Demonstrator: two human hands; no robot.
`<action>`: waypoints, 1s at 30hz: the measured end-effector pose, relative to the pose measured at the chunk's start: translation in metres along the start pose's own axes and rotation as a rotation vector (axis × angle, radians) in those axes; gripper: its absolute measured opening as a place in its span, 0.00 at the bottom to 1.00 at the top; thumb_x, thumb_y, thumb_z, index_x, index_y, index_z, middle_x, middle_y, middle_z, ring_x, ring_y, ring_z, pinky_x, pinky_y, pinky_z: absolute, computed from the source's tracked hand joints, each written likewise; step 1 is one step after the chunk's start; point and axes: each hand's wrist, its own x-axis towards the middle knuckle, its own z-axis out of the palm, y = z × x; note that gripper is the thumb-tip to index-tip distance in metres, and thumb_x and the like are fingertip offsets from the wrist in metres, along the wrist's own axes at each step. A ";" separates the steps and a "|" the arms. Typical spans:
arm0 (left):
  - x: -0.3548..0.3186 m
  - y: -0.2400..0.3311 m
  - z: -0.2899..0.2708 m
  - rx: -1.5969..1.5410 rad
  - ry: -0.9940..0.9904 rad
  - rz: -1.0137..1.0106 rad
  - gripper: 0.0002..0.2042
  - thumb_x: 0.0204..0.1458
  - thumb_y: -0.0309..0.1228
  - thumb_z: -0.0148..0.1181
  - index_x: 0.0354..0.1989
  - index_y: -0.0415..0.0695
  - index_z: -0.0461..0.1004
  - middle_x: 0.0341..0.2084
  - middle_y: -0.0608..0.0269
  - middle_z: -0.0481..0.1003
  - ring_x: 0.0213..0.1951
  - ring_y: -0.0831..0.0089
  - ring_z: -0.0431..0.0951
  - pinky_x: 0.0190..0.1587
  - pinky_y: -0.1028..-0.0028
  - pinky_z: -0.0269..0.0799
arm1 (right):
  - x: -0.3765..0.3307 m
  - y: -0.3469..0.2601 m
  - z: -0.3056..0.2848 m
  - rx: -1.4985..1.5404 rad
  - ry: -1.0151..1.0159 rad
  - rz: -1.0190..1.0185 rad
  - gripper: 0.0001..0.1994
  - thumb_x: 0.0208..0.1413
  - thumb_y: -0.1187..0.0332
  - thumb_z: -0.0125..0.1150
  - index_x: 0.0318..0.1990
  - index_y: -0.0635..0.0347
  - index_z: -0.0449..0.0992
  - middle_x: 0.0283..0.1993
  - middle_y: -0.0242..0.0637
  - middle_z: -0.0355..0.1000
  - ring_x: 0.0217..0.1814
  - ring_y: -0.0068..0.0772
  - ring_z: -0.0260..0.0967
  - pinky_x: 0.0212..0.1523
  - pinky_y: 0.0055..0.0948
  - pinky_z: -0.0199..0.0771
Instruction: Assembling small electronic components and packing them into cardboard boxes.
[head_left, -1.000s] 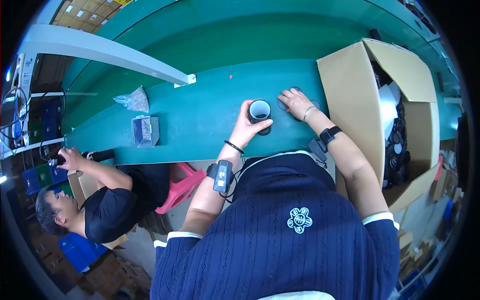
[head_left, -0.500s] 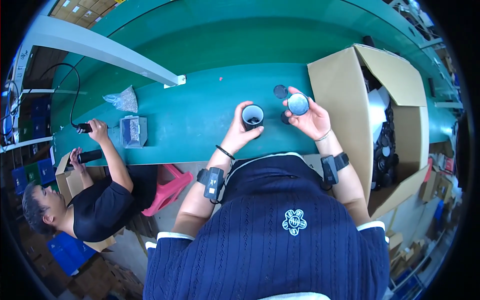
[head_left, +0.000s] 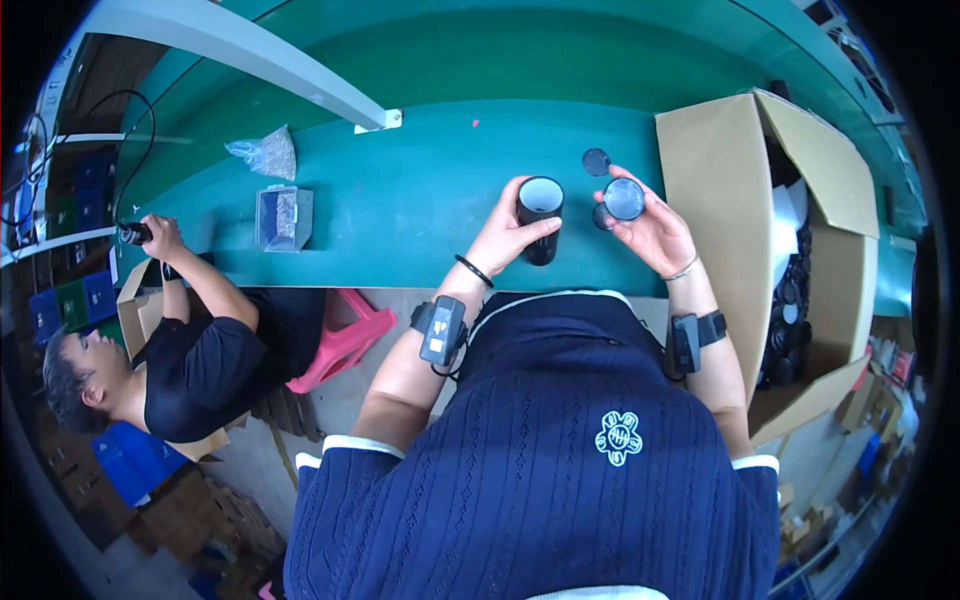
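Note:
My left hand (head_left: 508,228) is wrapped round a black cylinder (head_left: 540,240) with an uncovered top and a pale inside, which leans toward me over the green table. In my right hand (head_left: 655,230) a round dark lid (head_left: 624,199) with a shiny, pale grey face is pinched between thumb and fingers. Just beyond those fingers a flat black disc (head_left: 596,162) lies on the table. Another dark round piece (head_left: 602,216) shows beside the lid, partly hidden by my right fingers.
To the right stands a large open cardboard box (head_left: 715,200) with many black round pieces inside. At the left are a clear bin (head_left: 284,218) of small bits and a plastic bag (head_left: 268,154). A co-worker (head_left: 190,370) holds a dark tool near a pink stool (head_left: 345,340).
The black cylinder has tipped, so its side now shows below the rim. My right hand still holds the lid. The whole view has shifted; the co-worker's hands have moved closer together.

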 end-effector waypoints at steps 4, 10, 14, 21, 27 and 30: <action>-0.003 -0.005 0.002 0.180 -0.042 0.041 0.38 0.44 0.25 0.67 0.61 0.44 0.48 0.48 0.59 0.65 0.50 0.74 0.67 0.52 0.73 0.65 | 0.003 0.006 -0.002 -0.184 -0.003 0.028 0.32 0.60 0.61 0.52 0.67 0.61 0.47 0.54 0.51 0.63 0.47 0.34 0.66 0.43 0.25 0.74; -0.003 -0.011 0.010 0.804 -0.061 0.452 0.36 0.42 0.28 0.69 0.59 0.44 0.53 0.46 0.60 0.66 0.49 0.69 0.69 0.52 0.71 0.65 | 0.001 0.002 0.023 -0.716 0.055 0.009 0.29 0.53 0.70 0.60 0.63 0.59 0.59 0.54 0.38 0.63 0.50 0.28 0.64 0.48 0.25 0.70; -0.003 -0.015 0.019 0.521 -0.135 0.157 0.34 0.40 0.31 0.70 0.55 0.42 0.57 0.47 0.55 0.66 0.54 0.67 0.67 0.55 0.70 0.63 | 0.001 0.006 0.037 -1.331 0.042 -0.209 0.30 0.43 0.78 0.66 0.58 0.56 0.68 0.54 0.36 0.61 0.56 0.30 0.61 0.52 0.28 0.68; 0.001 -0.020 0.025 0.758 -0.070 0.376 0.34 0.34 0.32 0.66 0.54 0.44 0.60 0.47 0.51 0.66 0.51 0.50 0.65 0.54 0.57 0.57 | 0.007 0.014 0.041 -1.650 0.066 -0.351 0.30 0.33 0.76 0.71 0.51 0.59 0.72 0.51 0.43 0.69 0.54 0.42 0.66 0.53 0.34 0.68; 0.000 -0.013 0.023 0.737 -0.159 0.334 0.37 0.35 0.43 0.67 0.55 0.43 0.60 0.47 0.50 0.65 0.52 0.51 0.64 0.55 0.57 0.56 | 0.004 0.018 0.039 -1.443 0.204 -0.241 0.29 0.31 0.77 0.71 0.49 0.63 0.73 0.50 0.42 0.70 0.53 0.42 0.67 0.54 0.34 0.68; -0.003 -0.007 0.023 0.777 -0.185 0.301 0.37 0.40 0.45 0.67 0.57 0.41 0.58 0.50 0.49 0.63 0.55 0.52 0.62 0.57 0.60 0.58 | 0.002 0.016 0.038 -1.607 0.120 -0.340 0.28 0.32 0.79 0.69 0.48 0.63 0.74 0.49 0.42 0.70 0.53 0.41 0.67 0.54 0.34 0.68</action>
